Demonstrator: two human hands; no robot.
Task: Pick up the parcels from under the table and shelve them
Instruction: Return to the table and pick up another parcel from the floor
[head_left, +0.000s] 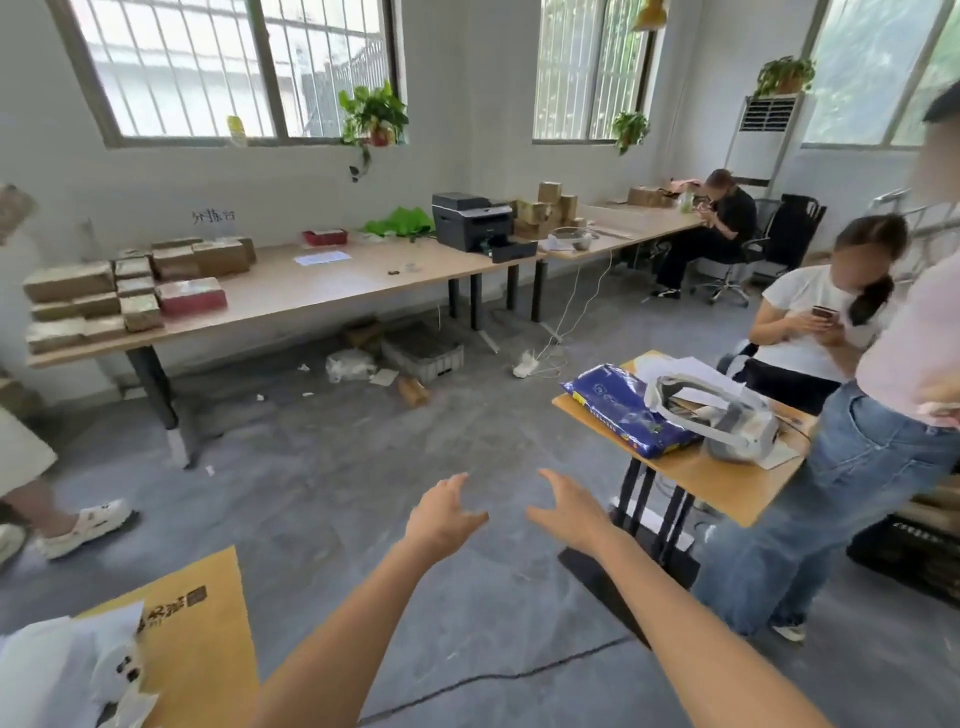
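Observation:
My left hand (445, 514) and my right hand (570, 512) are stretched out in front of me above the grey floor, both empty with fingers spread. Far ahead stands a long wooden table (332, 286). Under it lie a grey crate (423, 351), a white plastic bag (349, 365), a brown cardboard box (362, 331) and a small brown parcel (413, 391) on the floor. Several brown parcels (104, 293) are stacked on the table's left end, beside a red box (191, 295). No shelf is in view.
A small desk (727, 483) with a blue packet (626, 410) and a headset stands to my right. A standing person in jeans (852, 478) and a seated person with a phone (815, 322) are beside it. Another person's leg (78, 525) is at left. A printer (475, 221) sits on the long table.

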